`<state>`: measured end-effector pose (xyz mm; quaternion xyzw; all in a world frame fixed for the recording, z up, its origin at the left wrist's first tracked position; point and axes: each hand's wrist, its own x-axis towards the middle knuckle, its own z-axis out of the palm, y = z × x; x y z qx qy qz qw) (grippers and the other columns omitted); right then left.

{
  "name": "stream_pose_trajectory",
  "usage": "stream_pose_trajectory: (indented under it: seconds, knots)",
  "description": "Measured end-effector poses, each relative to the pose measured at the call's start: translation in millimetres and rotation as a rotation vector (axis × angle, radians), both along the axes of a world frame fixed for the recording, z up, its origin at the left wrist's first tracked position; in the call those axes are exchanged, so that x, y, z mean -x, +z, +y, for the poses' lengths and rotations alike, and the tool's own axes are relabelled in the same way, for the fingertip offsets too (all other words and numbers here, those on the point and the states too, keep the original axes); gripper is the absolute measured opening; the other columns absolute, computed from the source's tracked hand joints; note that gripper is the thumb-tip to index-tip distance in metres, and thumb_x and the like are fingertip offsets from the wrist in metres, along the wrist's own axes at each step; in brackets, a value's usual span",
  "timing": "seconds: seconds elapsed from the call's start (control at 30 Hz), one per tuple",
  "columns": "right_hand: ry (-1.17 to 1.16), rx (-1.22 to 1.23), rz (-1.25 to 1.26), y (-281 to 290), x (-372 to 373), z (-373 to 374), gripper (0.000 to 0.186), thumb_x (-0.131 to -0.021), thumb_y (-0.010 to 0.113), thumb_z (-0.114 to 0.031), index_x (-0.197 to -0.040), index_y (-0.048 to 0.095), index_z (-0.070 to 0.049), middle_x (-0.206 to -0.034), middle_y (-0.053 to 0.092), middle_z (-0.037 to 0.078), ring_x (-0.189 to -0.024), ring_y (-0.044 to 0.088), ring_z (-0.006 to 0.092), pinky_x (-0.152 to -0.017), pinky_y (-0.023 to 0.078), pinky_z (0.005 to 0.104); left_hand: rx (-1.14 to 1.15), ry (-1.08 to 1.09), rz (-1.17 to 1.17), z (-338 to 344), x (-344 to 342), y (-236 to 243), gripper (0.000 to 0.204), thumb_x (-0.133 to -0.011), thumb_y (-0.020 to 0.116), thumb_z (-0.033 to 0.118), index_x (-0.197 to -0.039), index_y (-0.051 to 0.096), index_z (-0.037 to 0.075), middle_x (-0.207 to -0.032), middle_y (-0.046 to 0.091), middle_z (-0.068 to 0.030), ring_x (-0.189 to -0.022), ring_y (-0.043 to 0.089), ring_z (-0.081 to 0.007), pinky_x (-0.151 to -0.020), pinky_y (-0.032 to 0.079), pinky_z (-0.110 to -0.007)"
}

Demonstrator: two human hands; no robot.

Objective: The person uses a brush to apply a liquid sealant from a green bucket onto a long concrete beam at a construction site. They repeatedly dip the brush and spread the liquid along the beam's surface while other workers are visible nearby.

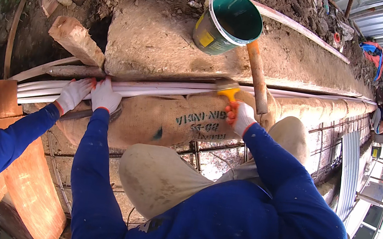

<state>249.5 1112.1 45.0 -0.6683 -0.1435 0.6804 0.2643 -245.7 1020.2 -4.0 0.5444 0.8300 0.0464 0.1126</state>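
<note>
Brush (pixel 229 94) with yellow handle and flat, brownish bristles, held in the closed right hand (pixel 240 118), its bristles over slender whitish pipes (pixel 141 92). The left hand (pixel 106 95) rests on the pipes farther left, fingers extended; whether it grips cannot be told. Beyond the brush, a green bucket (pixel 218 47), white-rimmed, contents indistinct.

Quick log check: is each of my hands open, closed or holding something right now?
Left hand: on the white pipes; whether it grips cannot be told.
Right hand: closed, holding the brush.
</note>
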Motion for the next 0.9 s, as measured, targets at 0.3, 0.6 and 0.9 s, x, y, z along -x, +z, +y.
stream_pose_trajectory:
  seconds: [0.3, 0.6, 0.9]
  knots:
    - [0.075, 0.093, 0.042, -23, 157, -7, 0.013, -0.105, 0.058, -0.02, -0.098, 0.054, -0.011, -0.071, 0.052, 0.002, -0.05, 0.042, 0.012, -0.042, 0.032, 0.0304, -0.006, -0.014, 0.012, 5, -1, 0, 0.067, -0.083, 0.063, 0.022, -0.146, 0.054, 0.001, -0.142, 0.063, -0.0236, -0.139, 0.053, -0.038, -0.117, 0.038, -0.049]
    - [0.761, -0.008, 0.168, 103, 108, -30, 0.039, -0.103, 0.058, -0.013, -0.142, 0.056, -0.009, -0.081, 0.069, 0.003, -0.049, 0.05, 0.0084, -0.043, 0.04, 0.029, 0.001, 0.009, -0.055, 5, 0, 4, 0.075, -0.081, 0.067, 0.025, -0.15, 0.052, 0.0, -0.144, 0.061, -0.0271, -0.141, 0.053, -0.0387, -0.12, 0.036, -0.049]
    - [0.999, -0.632, -0.458, 341, 17, 52, 0.057, -0.089, 0.065, -0.008, -0.146, 0.062, -0.001, -0.089, 0.074, 0.002, -0.056, 0.053, 0.0038, -0.051, 0.043, 0.0205, -0.01, 0.02, -0.028, 1, 0, 5, 0.068, -0.082, 0.066, 0.022, -0.146, 0.054, 0.004, -0.136, 0.066, -0.0198, -0.136, 0.055, -0.0351, -0.116, 0.038, -0.047]
